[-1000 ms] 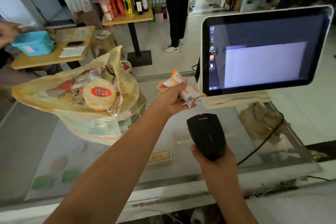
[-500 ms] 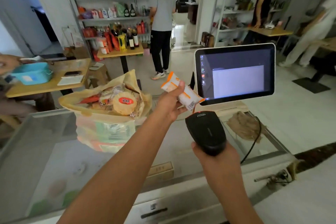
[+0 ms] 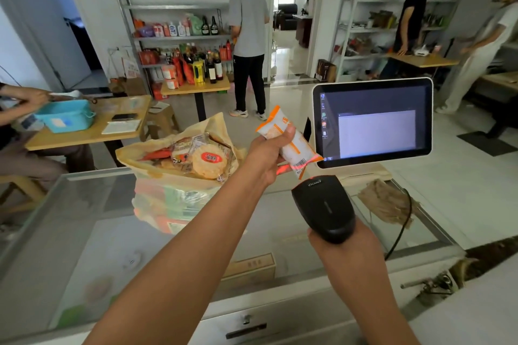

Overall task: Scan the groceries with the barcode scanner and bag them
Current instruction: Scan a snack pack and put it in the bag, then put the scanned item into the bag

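Note:
My left hand (image 3: 266, 155) grips a white and orange snack packet (image 3: 288, 143), held up with its barcode end pointing down. A red scan light falls on the barcode. My right hand (image 3: 340, 244) grips the black barcode scanner (image 3: 323, 206), whose nose sits just below the packet. A yellowish plastic bag (image 3: 179, 176) stands open on the glass counter (image 3: 84, 232) to the left, with several wrapped snacks inside, a round rice cracker pack (image 3: 208, 161) on top.
A white-framed screen (image 3: 374, 123) stands at the counter's back right, with the scanner cable (image 3: 403, 221) and a brown cloth (image 3: 386, 202) beside it. Beyond are wooden tables, stocked shelves, three standing people and a seated person at the left by a blue basket (image 3: 66, 117).
The view has tilted up and pulled back, showing more of the shop. The packet has turned its barcode end down toward the scanner, and red scan light now falls on it.

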`<state>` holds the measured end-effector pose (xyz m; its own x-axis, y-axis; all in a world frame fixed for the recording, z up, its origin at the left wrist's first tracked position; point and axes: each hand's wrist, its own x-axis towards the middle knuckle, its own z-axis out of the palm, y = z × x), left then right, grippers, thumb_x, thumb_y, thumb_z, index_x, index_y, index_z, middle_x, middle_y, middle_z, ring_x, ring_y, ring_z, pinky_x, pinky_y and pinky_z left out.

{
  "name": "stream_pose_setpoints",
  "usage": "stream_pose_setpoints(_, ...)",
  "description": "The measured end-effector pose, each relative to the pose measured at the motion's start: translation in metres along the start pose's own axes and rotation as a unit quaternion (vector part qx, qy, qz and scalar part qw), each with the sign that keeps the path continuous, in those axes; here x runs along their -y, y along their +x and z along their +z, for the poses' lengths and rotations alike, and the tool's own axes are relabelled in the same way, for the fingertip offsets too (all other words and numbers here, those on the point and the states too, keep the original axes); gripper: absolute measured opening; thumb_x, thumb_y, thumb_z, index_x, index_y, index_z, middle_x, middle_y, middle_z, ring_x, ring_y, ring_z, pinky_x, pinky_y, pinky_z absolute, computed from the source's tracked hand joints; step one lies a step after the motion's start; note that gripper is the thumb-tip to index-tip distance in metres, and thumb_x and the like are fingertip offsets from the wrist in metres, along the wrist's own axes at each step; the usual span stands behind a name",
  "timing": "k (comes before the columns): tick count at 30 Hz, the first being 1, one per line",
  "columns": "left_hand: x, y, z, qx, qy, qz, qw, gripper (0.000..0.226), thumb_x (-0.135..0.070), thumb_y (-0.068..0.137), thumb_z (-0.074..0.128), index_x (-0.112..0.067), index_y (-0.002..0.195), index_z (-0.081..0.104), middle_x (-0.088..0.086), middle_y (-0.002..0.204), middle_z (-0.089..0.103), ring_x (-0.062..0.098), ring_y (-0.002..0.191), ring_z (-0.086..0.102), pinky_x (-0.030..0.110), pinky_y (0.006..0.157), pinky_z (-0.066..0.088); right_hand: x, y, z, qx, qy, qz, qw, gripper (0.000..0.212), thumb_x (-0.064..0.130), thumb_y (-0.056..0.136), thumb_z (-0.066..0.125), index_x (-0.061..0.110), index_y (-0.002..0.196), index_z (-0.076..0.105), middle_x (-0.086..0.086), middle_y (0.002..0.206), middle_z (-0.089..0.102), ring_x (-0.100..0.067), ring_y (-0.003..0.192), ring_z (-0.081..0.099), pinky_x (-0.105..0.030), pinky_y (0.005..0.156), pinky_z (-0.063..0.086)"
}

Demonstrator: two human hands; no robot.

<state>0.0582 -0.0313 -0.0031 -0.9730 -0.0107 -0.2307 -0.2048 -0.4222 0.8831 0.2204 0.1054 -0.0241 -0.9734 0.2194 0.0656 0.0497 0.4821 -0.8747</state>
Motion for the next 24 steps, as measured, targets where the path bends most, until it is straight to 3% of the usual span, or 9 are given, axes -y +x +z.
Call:
stream_pose_setpoints(8, -0.009, -0.006, 0.0, 0.001, 0.021, 0.006, 1.0, 0.021, -0.023, 0.091, 0.07, -0.015, 0.109, 0.061, 0.009, 0.116, 0.071, 0.028, 0.103, 0.068, 0.042, 0.073, 0.059, 0.007, 0.006, 0.001, -0.001, 0.0, 0.008, 1.0, 0.021, 0.019, 0.075, 0.078, 0.02, 0.069, 0.057, 0.001, 0.058, 0.06, -0.02, 0.063, 0.059, -0.032, 0.059, 0.047)
stream_pose_setpoints(10, -0.019, -0.013, 0.0, 0.015, 0.042, 0.035, 0.998, 0.025, -0.023, 0.093, 0.067, -0.015, 0.115, 0.06, 0.007, 0.12, 0.07, 0.026, 0.108, 0.066, 0.041, 0.077, 0.058, 0.013, 0.009, 0.002, 0.002, 0.023, 0.016, 1.0, 0.022, 0.022, 0.076, 0.079, 0.022, 0.073, 0.057, 0.004, 0.066, 0.06, -0.016, 0.066, 0.056, -0.031, 0.064, 0.042)
stream_pose_setpoints(13, -0.045, -0.024, -0.014, 0.025, 0.124, 0.152, 0.98, 0.034, -0.027, 0.095, 0.065, -0.016, 0.126, 0.057, 0.004, 0.124, 0.068, 0.021, 0.112, 0.065, 0.042, 0.094, 0.054, 0.028, 0.013, 0.007, 0.012, 0.053, 0.018, 0.998, 0.022, 0.02, 0.077, 0.079, 0.023, 0.085, 0.058, 0.001, 0.072, 0.059, -0.017, 0.069, 0.051, -0.029, 0.073, 0.036)
stream_pose_setpoints(15, -0.067, -0.026, -0.039, -0.011, 0.275, 0.273, 0.922, 0.045, -0.032, 0.094, 0.066, -0.019, 0.134, 0.05, 0.003, 0.124, 0.064, 0.018, 0.111, 0.062, 0.037, 0.092, 0.052, 0.036, 0.016, 0.014, 0.024, 0.06, 0.019, 0.998, 0.024, 0.018, 0.076, 0.08, 0.021, 0.088, 0.059, -0.002, 0.074, 0.057, -0.023, 0.075, 0.051, -0.029, 0.075, 0.036)
stream_pose_setpoints(17, -0.086, -0.02, -0.075, -0.084, 0.513, 0.366, 0.772, 0.048, -0.036, 0.093, 0.065, -0.028, 0.136, 0.046, 0.004, 0.123, 0.057, 0.022, 0.109, 0.058, 0.038, 0.086, 0.05, 0.041, 0.015, 0.022, 0.04, 0.066, 0.021, 0.997, 0.027, 0.017, 0.075, 0.081, 0.021, 0.091, 0.059, 0.001, 0.074, 0.056, -0.027, 0.083, 0.054, -0.031, 0.08, 0.037)
stream_pose_setpoints(18, -0.092, -0.016, -0.093, -0.128, 0.607, 0.371, 0.691, 0.049, -0.038, 0.092, 0.065, -0.031, 0.137, 0.045, 0.006, 0.123, 0.054, 0.026, 0.108, 0.056, 0.04, 0.086, 0.05, 0.042, 0.013, 0.026, 0.048, 0.067, 0.023, 0.996, 0.028, 0.017, 0.075, 0.081, 0.02, 0.091, 0.059, 0.001, 0.074, 0.057, -0.028, 0.085, 0.055, -0.031, 0.08, 0.038)
stream_pose_setpoints(20, -0.094, -0.005, -0.126, -0.204, 0.71, 0.32, 0.593, 0.052, -0.043, 0.091, 0.064, -0.033, 0.138, 0.043, 0.009, 0.124, 0.05, 0.032, 0.112, 0.054, 0.045, 0.09, 0.048, 0.042, 0.009, 0.032, 0.065, 0.062, 0.021, 0.996, 0.026, 0.017, 0.074, 0.081, 0.02, 0.09, 0.061, 0.003, 0.073, 0.059, -0.029, 0.082, 0.057, -0.031, 0.076, 0.039)
stream_pose_setpoints(22, -0.084, 0.005, -0.155, -0.225, 0.769, 0.221, 0.556, 0.058, -0.054, 0.094, 0.055, -0.035, 0.145, 0.035, 0.013, 0.132, 0.045, 0.035, 0.123, 0.047, 0.049, 0.1, 0.04, 0.041, 0.006, 0.037, 0.076, 0.059, 0.017, 0.995, 0.024, 0.017, 0.074, 0.081, 0.023, 0.082, 0.059, 0.007, 0.071, 0.058, -0.027, 0.079, 0.057, -0.03, 0.074, 0.037)
stream_pose_setpoints(24, -0.07, 0.012, -0.179, -0.163, 0.8, 0.099, 0.569, 0.066, -0.067, 0.096, 0.036, -0.037, 0.152, 0.017, 0.018, 0.148, 0.034, 0.038, 0.138, 0.034, 0.057, 0.111, 0.028, 0.04, 0.005, 0.04, 0.083, 0.069, 0.011, 0.994, 0.029, 0.015, 0.074, 0.082, 0.026, 0.073, 0.055, 0.01, 0.071, 0.059, -0.025, 0.077, 0.058, -0.029, 0.072, 0.037)
